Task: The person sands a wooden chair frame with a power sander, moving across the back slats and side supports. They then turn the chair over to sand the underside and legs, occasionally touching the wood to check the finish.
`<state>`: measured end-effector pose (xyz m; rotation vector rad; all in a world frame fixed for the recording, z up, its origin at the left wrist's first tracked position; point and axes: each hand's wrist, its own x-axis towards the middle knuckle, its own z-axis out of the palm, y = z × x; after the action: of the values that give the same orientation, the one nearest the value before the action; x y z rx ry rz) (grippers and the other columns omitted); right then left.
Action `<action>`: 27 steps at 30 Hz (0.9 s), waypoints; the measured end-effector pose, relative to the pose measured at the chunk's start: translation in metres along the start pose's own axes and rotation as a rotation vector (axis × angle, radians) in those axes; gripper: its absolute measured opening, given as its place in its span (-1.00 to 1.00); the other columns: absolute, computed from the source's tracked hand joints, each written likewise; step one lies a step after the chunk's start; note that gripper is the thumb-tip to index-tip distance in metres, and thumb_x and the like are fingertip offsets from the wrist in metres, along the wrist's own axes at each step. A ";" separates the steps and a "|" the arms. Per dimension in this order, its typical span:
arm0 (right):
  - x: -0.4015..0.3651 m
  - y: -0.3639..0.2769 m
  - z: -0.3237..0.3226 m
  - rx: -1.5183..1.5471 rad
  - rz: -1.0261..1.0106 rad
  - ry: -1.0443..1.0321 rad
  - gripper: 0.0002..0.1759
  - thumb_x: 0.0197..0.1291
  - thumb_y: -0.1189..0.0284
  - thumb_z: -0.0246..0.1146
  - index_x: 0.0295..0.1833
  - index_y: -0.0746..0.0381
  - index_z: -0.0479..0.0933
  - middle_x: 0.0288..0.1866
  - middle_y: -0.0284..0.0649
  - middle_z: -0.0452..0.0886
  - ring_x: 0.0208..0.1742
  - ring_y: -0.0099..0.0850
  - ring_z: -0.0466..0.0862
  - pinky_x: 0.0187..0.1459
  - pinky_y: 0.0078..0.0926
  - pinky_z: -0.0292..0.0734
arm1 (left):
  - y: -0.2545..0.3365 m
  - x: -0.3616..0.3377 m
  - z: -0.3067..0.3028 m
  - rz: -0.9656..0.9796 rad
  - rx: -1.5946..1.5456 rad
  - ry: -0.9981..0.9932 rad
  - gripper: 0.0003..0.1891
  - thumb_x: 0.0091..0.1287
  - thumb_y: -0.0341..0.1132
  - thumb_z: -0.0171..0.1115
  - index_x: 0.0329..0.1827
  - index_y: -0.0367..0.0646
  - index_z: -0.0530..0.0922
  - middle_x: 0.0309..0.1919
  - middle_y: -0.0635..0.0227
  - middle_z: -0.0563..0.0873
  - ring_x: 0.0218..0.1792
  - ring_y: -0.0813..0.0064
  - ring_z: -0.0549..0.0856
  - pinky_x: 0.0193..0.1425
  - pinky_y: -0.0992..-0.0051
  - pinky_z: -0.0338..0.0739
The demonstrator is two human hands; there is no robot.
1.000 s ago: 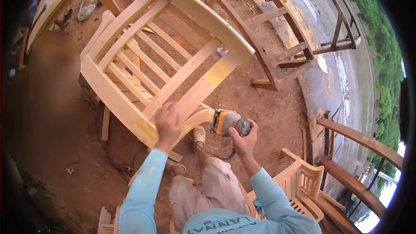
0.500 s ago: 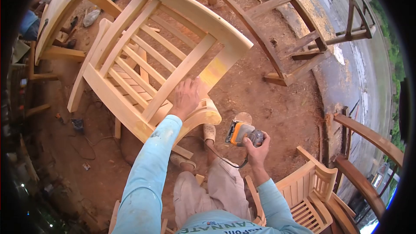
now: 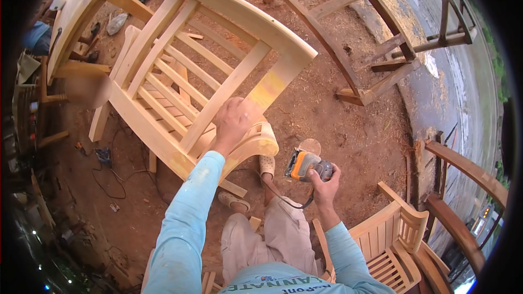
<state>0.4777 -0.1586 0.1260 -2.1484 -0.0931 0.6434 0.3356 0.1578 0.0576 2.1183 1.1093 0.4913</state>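
Note:
A pale wooden slatted chair [image 3: 218,84] stands tilted in front of me. My left hand [image 3: 231,122] rests on its lower rail beside a yellowish patch [image 3: 267,90], fingers laid over the wood and slightly blurred. Below that hand curves the chair's armrest [image 3: 256,142]. My right hand [image 3: 326,182] is wrapped round an orange and grey electric sander [image 3: 305,165], held up off the chair to its right. From the sander a dark cord [image 3: 283,198] runs back toward my legs.
A dark wooden frame [image 3: 340,49] stands at upper right on the dirt floor. Another slatted chair [image 3: 387,239] is at lower right, near brown curved beams [image 3: 468,169]. At upper left, a person's blue clothing [image 3: 37,38] shows beside a wooden piece. Cords [image 3: 128,174] lie on the ground.
My left hand has shifted slightly along the rail, its fingers more bunched. The right hand still holds the sander in nearly the same place. A brownish blur has appeared at the chair's left.

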 end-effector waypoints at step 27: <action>-0.003 0.028 0.011 0.009 0.150 -0.020 -0.11 0.05 0.15 0.68 0.36 0.36 0.43 0.09 -0.10 0.68 0.05 -0.34 0.70 0.13 -0.35 0.66 | 0.071 0.004 0.015 -0.146 -0.311 0.037 -0.82 0.39 -0.33 0.45 -0.09 -0.26 0.71 0.01 0.21 0.76 -0.08 0.37 0.80 0.05 0.37 0.72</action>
<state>0.4652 -0.1690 0.1008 -2.1548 0.0607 0.7507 0.3867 0.1267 0.0981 1.7531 1.1197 0.5934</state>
